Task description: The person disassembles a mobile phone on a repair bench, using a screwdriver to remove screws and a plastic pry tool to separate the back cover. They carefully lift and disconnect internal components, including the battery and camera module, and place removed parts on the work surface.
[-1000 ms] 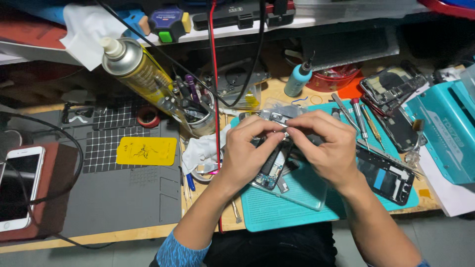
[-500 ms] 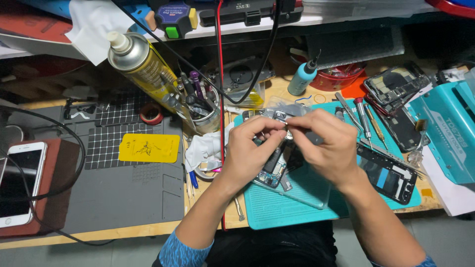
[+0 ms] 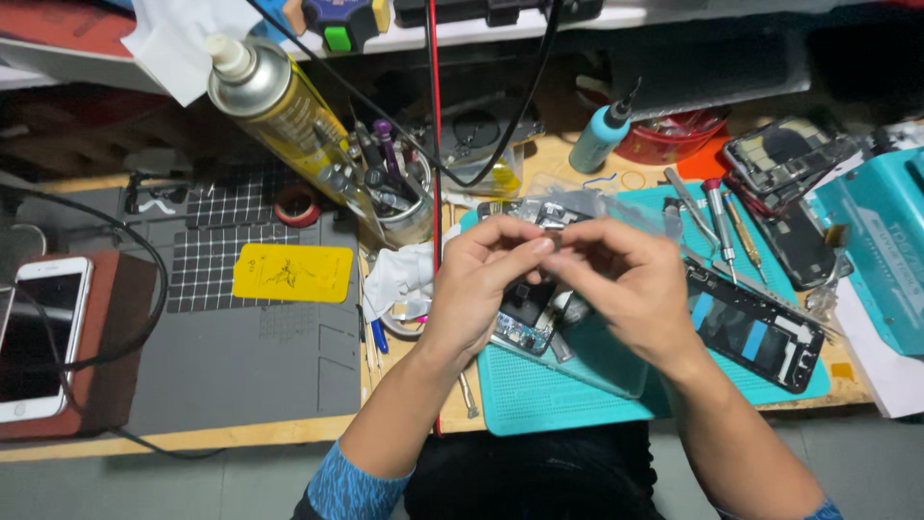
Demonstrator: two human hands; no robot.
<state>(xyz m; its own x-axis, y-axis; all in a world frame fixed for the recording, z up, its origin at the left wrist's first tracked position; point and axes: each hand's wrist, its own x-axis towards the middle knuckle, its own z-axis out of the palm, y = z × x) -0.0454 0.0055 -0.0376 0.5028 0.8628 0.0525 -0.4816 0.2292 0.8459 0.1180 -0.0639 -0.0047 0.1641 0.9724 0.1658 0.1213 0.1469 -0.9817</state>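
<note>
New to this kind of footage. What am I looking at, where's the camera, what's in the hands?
There is no machine: a person works with two bare hands, filmed from a camera on their head looking down at a cluttered bench. The left hand and right hand meet fingertip to fingertip, pinching a small part too tiny to identify. Below them an opened phone lies on a teal mat. Nearby are a second opened phone, screwdrivers, a spray can, a yellow card on a grey mat, and a white phone far left.

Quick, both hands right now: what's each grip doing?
Left hand: grip pinched shut on a small part, too small to identify.
Right hand: fingertips closed on the same part.
</note>
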